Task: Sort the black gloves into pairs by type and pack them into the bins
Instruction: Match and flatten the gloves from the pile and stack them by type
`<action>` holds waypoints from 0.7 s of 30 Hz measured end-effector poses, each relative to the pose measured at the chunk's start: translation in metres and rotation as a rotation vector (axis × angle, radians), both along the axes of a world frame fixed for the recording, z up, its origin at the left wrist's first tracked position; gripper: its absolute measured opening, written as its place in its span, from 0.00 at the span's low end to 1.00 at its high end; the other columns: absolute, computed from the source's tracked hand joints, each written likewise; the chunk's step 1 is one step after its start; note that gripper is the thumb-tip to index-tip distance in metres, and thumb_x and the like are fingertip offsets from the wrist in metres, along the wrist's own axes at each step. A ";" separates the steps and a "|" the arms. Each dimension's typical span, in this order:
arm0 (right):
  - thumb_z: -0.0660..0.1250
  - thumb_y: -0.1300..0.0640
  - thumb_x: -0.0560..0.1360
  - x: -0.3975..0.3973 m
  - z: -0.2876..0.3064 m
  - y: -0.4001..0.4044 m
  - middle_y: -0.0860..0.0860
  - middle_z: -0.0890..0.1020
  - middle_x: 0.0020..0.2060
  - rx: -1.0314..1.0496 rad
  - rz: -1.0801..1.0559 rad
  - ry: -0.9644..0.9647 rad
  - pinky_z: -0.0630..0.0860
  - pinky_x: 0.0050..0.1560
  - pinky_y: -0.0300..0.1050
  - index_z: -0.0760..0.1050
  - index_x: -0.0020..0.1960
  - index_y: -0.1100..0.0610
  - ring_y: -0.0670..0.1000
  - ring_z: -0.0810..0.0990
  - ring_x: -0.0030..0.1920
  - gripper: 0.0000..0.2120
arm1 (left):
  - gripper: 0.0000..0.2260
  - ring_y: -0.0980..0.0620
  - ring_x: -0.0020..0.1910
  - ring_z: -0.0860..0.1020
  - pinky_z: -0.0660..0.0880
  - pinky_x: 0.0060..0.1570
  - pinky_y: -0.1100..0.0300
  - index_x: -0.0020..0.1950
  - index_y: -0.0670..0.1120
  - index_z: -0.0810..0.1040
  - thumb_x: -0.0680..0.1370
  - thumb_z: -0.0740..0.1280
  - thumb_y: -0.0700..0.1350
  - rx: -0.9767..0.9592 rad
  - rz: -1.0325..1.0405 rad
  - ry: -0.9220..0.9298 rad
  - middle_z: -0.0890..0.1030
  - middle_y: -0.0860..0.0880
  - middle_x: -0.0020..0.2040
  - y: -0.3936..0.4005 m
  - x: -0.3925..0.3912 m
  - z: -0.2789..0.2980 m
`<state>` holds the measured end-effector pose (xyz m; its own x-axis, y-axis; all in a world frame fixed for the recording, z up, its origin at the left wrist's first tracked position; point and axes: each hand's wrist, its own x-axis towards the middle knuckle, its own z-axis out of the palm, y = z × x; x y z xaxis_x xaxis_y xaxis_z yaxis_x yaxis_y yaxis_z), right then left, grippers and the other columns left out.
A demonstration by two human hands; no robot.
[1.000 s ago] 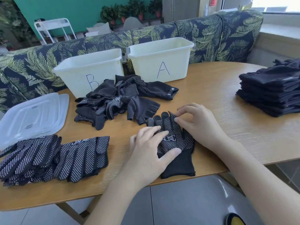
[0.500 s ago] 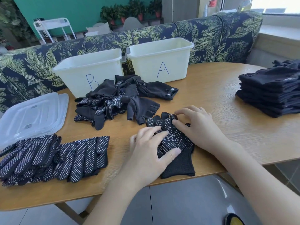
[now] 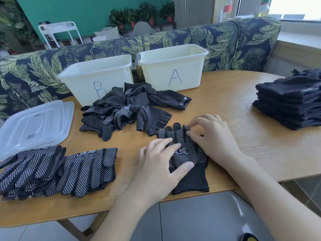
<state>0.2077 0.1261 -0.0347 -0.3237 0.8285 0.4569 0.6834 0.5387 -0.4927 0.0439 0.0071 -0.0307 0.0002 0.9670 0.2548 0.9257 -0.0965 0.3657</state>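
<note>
both hands work at the table's point(image 3: 243, 108) near edge: left grip point(image 3: 159, 164) flat on dotted glove point(image 3: 188, 153), right grip point(image 3: 213, 136) pinching its fingertip.

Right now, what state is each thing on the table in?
Bin A: upright, lid off, contents hidden.
Bin B: upright, lid off, contents hidden.
Clear lids: stacked flat.
Dotted glove: flat, under both hands.
Left hand: presses the glove's palm.
Right hand: pinches a glove fingertip.
Mixed heap: unsorted.
Dotted pile: sorted, unpacked.
Plain stack: neatly stacked, unpacked.
</note>
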 end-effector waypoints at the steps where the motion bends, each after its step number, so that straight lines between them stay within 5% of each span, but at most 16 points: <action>1: 0.73 0.49 0.75 0.000 0.000 0.000 0.44 0.82 0.54 -0.017 0.011 -0.003 0.71 0.59 0.55 0.82 0.50 0.48 0.54 0.75 0.56 0.05 | 0.38 0.64 0.75 0.53 0.46 0.69 0.65 0.75 0.59 0.71 0.71 0.50 0.76 0.000 0.000 0.000 0.64 0.63 0.76 0.000 0.000 0.000; 10: 0.64 0.41 0.79 0.001 0.004 -0.002 0.41 0.80 0.58 -0.065 0.043 -0.048 0.66 0.60 0.52 0.83 0.55 0.44 0.53 0.73 0.60 0.12 | 0.37 0.64 0.76 0.53 0.48 0.71 0.63 0.75 0.59 0.71 0.71 0.50 0.75 0.004 -0.003 -0.025 0.65 0.62 0.77 -0.001 -0.001 -0.001; 16: 0.57 0.39 0.82 -0.009 0.009 -0.004 0.42 0.74 0.67 -0.108 0.132 -0.174 0.60 0.67 0.53 0.76 0.68 0.44 0.51 0.64 0.70 0.20 | 0.37 0.60 0.76 0.58 0.52 0.71 0.59 0.73 0.56 0.73 0.72 0.51 0.75 0.063 0.064 -0.017 0.69 0.59 0.75 -0.002 -0.003 -0.004; 21: 0.60 0.47 0.84 -0.016 0.007 0.000 0.40 0.75 0.64 -0.083 0.162 -0.174 0.55 0.62 0.47 0.81 0.60 0.46 0.49 0.62 0.69 0.12 | 0.40 0.60 0.77 0.57 0.52 0.73 0.56 0.76 0.56 0.71 0.72 0.48 0.76 0.017 0.089 0.041 0.67 0.59 0.77 -0.006 -0.005 -0.006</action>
<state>0.1918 0.1257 -0.0277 -0.5229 0.7918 0.3155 0.6702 0.6107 -0.4218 0.0390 0.0010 -0.0364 -0.0753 0.9592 0.2725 0.9450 -0.0186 0.3266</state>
